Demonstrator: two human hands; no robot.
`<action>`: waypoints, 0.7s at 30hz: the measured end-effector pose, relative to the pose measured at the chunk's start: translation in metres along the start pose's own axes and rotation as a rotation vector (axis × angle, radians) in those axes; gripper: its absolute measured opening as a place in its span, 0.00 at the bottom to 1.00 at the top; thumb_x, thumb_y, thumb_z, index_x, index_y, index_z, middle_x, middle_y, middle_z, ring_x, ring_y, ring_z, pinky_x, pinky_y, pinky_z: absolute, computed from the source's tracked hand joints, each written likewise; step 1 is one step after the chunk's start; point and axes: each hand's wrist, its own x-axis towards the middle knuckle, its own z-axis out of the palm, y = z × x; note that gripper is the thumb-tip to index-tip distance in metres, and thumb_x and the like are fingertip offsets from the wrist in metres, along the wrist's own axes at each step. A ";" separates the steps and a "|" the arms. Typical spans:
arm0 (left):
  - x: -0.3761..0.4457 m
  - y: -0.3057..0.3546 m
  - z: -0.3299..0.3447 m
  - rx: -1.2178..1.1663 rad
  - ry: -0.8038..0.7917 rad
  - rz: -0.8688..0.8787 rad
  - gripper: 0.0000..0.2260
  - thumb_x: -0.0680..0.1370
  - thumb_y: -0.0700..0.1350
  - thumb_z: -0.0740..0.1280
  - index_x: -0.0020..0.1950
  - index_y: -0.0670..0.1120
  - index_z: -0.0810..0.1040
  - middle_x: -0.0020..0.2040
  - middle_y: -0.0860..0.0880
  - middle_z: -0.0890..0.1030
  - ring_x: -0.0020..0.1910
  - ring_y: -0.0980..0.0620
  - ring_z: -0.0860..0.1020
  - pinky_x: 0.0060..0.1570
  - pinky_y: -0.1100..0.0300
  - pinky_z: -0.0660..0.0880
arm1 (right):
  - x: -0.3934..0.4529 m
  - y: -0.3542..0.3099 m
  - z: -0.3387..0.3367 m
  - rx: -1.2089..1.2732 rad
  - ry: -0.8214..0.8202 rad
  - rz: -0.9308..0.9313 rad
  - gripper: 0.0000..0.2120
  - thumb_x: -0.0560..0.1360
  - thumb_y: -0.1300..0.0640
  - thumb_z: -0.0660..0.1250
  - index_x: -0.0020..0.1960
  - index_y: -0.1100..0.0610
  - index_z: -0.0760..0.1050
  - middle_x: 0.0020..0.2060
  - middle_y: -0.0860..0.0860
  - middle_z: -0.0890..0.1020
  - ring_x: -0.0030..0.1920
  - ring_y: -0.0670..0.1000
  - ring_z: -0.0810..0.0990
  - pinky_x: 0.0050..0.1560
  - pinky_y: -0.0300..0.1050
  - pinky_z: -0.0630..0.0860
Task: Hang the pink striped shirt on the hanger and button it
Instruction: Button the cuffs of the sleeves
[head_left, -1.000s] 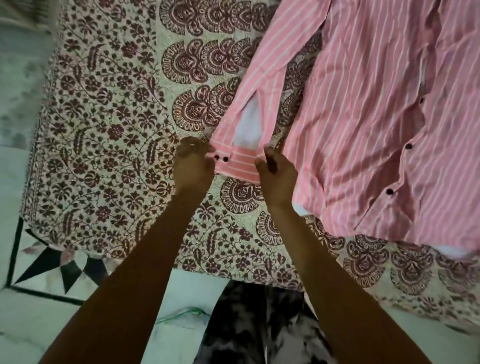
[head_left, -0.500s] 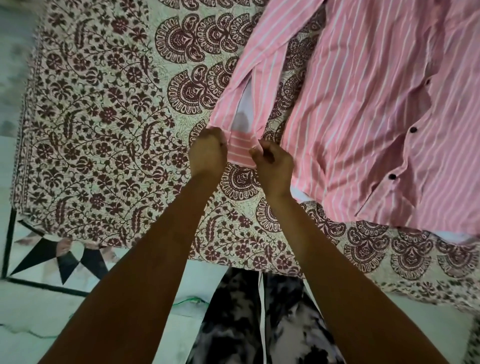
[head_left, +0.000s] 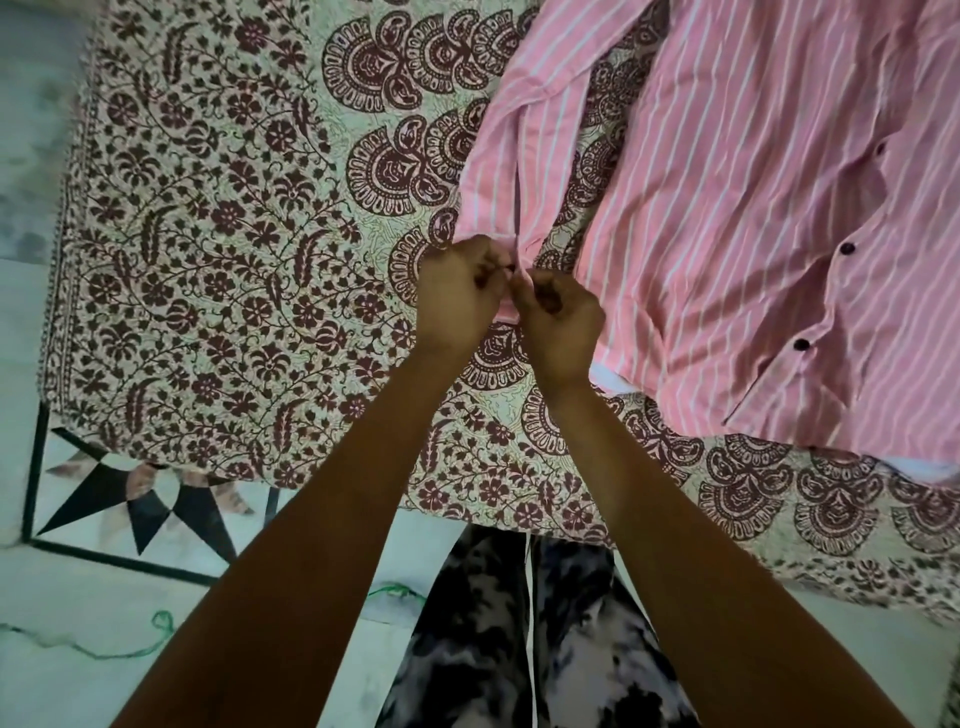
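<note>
**threadwatcher:** so where are you at with the shirt? hanger in yet?

**me:** Honestly, not far. The pink striped shirt (head_left: 753, 218) is lying flat on the printed bedspread (head_left: 234, 234), taking up everything from about 12 to 3 o'clock in my view, body at 2, one sleeve (head_left: 524, 150) running down from 12 toward dead centre. I can't see a hanger anywhere, so I'd say that part isn't done. Right now I'm on the cuff at the end of that sleeve, right in the middle. Left hand (head_left: 457, 296) is pinched shut on one edge of the cuff, right hand (head_left: 558, 322) is pinched shut on the other edge, knuckles nearly touching. Looks like I'm working the cuff button, but my fingers cover it, so I can't tell if it's through the hole.

**threadwatcher:** and the front?

**me:** The placket at 3 o'clock has two dark buttons (head_left: 848, 248) showing plainly, with the front panel folded and flopped over itself near the hem. Can't really tell if those are fastened. The hem edge sits at about 4 o'clock, with a bit of white peeking out under it.

**threadwatcher:** how's the fabric look?

**me:** Thin and soft, pretty crumpled, long creases running across the white stripes. The sleeve placket above the cuff gapes open a little. My guess is it'll slide and bunch easily, so most of the job is still ahead: hanger in, then check the front.
</note>
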 end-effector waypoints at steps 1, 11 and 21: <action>-0.004 0.000 0.001 0.002 0.008 0.005 0.06 0.71 0.33 0.66 0.45 0.39 0.80 0.39 0.48 0.82 0.36 0.54 0.79 0.44 0.62 0.79 | 0.000 0.000 0.000 0.017 0.004 0.026 0.05 0.71 0.61 0.68 0.42 0.62 0.81 0.33 0.56 0.81 0.34 0.50 0.76 0.37 0.44 0.72; -0.006 -0.003 0.000 -0.041 0.008 -0.005 0.06 0.72 0.33 0.66 0.47 0.38 0.80 0.40 0.48 0.82 0.36 0.58 0.79 0.44 0.70 0.76 | 0.001 -0.007 -0.002 0.114 -0.087 0.150 0.08 0.71 0.58 0.62 0.38 0.56 0.80 0.30 0.50 0.79 0.31 0.46 0.75 0.37 0.44 0.71; 0.000 -0.007 0.000 -0.162 -0.005 -0.095 0.08 0.70 0.33 0.68 0.48 0.38 0.81 0.45 0.40 0.84 0.42 0.44 0.82 0.50 0.47 0.79 | 0.006 -0.011 -0.008 0.282 -0.141 0.193 0.04 0.71 0.69 0.66 0.40 0.65 0.80 0.27 0.50 0.79 0.28 0.44 0.76 0.34 0.37 0.74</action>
